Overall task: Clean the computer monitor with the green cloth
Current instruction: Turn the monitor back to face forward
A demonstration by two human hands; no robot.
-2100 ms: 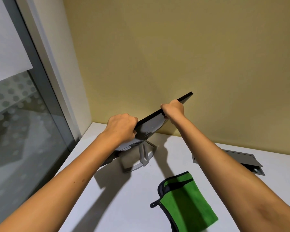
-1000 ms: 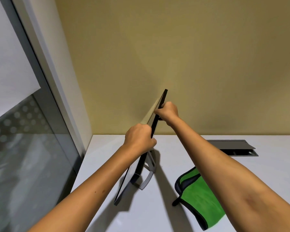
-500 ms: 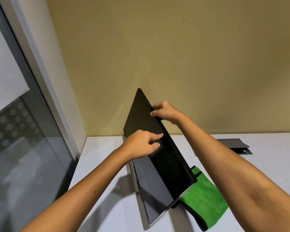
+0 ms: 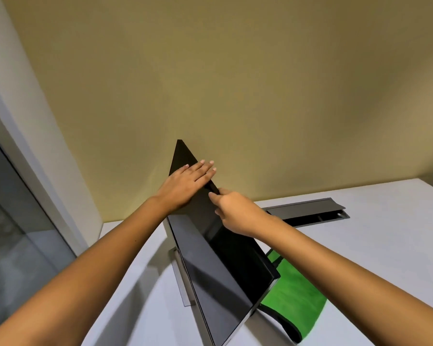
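The computer monitor (image 4: 218,268) stands on the white desk (image 4: 365,248), turned so its dark screen faces me and to the right. My left hand (image 4: 185,186) lies flat on the upper part of the screen, with straight fingers reaching past the top edge. Just below it, my right hand (image 4: 235,213) pinches that same edge, thumb on the front. The green cloth (image 4: 293,308) with black trim lies on the desk behind the monitor's lower right corner, partly hidden by it. Neither hand touches the cloth.
The monitor's grey stand (image 4: 183,283) shows to the left of the panel. A grey cable hatch (image 4: 310,213) with its lid up sits in the desk by the yellow wall. A glass partition (image 4: 10,233) with a pale frame borders the desk's left side.
The monitor has swung round from edge-on to screen facing me. My left hand has let go of its grip and flattened higher on the screen. My right hand has slid down the edge.
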